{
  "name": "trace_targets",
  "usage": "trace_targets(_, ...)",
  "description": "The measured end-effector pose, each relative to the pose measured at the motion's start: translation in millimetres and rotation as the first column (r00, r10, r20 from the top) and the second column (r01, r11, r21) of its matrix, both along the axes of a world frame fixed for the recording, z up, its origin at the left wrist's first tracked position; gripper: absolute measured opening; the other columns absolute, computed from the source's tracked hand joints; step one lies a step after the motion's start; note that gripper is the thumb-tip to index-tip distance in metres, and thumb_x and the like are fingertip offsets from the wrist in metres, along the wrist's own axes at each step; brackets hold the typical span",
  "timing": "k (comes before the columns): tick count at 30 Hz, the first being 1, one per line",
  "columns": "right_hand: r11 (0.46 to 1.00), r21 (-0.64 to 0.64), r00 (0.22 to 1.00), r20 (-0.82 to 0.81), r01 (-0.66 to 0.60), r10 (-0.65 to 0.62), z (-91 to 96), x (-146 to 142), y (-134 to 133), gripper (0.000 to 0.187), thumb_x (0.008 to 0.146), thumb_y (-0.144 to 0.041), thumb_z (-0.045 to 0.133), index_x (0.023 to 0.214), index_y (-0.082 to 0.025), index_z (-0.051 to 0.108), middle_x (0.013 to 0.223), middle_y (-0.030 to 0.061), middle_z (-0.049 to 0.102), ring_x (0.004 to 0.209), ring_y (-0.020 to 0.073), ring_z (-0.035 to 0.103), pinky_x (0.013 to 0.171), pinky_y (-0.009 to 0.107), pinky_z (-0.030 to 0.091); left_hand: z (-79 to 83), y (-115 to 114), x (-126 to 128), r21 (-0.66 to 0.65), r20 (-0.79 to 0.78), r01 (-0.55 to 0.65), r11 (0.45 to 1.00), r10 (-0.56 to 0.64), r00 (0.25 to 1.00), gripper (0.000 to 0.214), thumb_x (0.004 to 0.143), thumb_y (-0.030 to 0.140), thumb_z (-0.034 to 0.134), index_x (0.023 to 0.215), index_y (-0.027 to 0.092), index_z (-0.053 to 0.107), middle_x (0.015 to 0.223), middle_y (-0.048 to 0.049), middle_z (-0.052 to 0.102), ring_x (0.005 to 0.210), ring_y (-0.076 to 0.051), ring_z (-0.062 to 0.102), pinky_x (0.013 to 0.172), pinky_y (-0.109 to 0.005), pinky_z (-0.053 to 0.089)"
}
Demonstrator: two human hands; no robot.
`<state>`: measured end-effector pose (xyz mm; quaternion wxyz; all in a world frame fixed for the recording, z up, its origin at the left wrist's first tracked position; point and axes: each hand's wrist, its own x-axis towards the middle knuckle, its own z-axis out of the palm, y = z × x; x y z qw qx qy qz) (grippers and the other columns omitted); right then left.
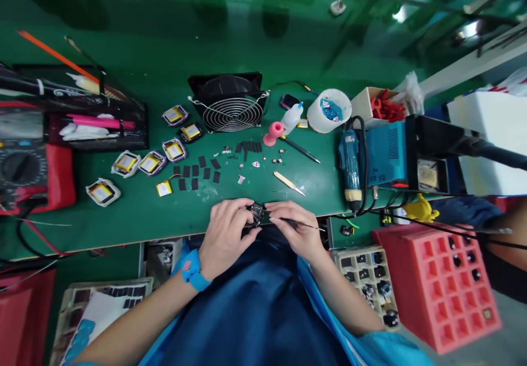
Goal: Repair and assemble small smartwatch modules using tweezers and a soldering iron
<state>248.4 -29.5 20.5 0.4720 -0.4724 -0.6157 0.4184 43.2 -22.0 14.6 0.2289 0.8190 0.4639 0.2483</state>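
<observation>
Between the thumb and fingers of my left hand (230,223), a small dark electronic module (257,212) is held at the table's front edge. A blue band circles that wrist. My right hand (298,227) pinches slim dark tweezers (304,225), by their look, their back end pointing right; the tip by the module is too small to make out. Beyond my hands lie several black foam pads (195,170), a loose yellow battery cell (163,188), a pale-handled blade tool (289,183) and tiny parts (276,161).
Several watch-like cases (125,163) stand left, below a black fan (230,105). A multimeter (24,163) sits far left. A white tub (329,111), bottle (292,118), electric screwdriver (350,165) and blue power unit (385,152) stand right. A red foam tray (453,283) is lower right.
</observation>
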Motion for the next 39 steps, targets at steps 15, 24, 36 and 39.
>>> trace_targets(15, 0.998, 0.011, 0.996, 0.072, -0.056, 0.055, 3.9, -4.9, 1.9, 0.012, 0.096, -0.018, 0.068, 0.101, -0.025, 0.077, 0.101, 0.0076, 0.080, 0.100, 0.0222, 0.077, 0.089, 0.038, 0.064, -4.6, -1.8, -11.7, 0.109, 0.006, 0.066, 0.992, -0.067, 0.998, 0.015, 0.099, 0.023, 0.064, 0.114, 0.021, 0.066, 0.120, -0.0084, 0.072, 0.108, -0.025, 0.064, 0.091, -0.041, 0.050)
trace_targets(24, 0.998, -0.045, 0.998, 0.043, -0.052, 0.054, 2.2, -4.4, 6.5, 0.008, 0.095, -0.023, 0.070, 0.096, -0.025, 0.077, 0.096, 0.0057, 0.080, 0.097, 0.0216, 0.076, 0.089, 0.037, 0.063, -4.4, -0.1, -10.3, 0.075, 0.031, 0.047, 0.996, -0.049, 0.998, 0.009, 0.098, 0.020, 0.064, 0.106, 0.022, 0.061, 0.115, -0.0059, 0.075, 0.105, -0.023, 0.065, 0.090, -0.040, 0.050)
trace_targets(36, 0.948, -0.281, 0.989, -0.056, -0.150, 0.140, -4.0, 2.0, 28.6, 0.019, 0.093, -0.039, 0.073, 0.090, -0.021, 0.076, 0.087, 0.0047, 0.075, 0.083, 0.0176, 0.072, 0.077, 0.031, 0.059, 2.7, 10.5, -11.3, -0.071, 0.077, 0.065, 0.995, -0.059, 0.995, 0.025, 0.089, 0.016, 0.074, 0.083, 0.022, 0.050, 0.106, -0.0033, 0.073, 0.096, -0.021, 0.061, 0.082, -0.036, 0.043)
trace_targets(39, 0.923, -0.348, 0.985, -0.110, -0.164, 0.133, -5.8, 2.1, 31.1, 0.022, 0.090, -0.042, 0.075, 0.088, -0.020, 0.076, 0.085, 0.0044, 0.074, 0.080, 0.0172, 0.070, 0.075, 0.030, 0.059, 1.8, 10.0, -11.6, -0.059, 0.080, 0.067, 0.996, -0.062, 0.995, 0.026, 0.089, 0.016, 0.074, 0.082, 0.022, 0.050, 0.106, -0.0035, 0.073, 0.096, -0.021, 0.061, 0.082, -0.036, 0.043)
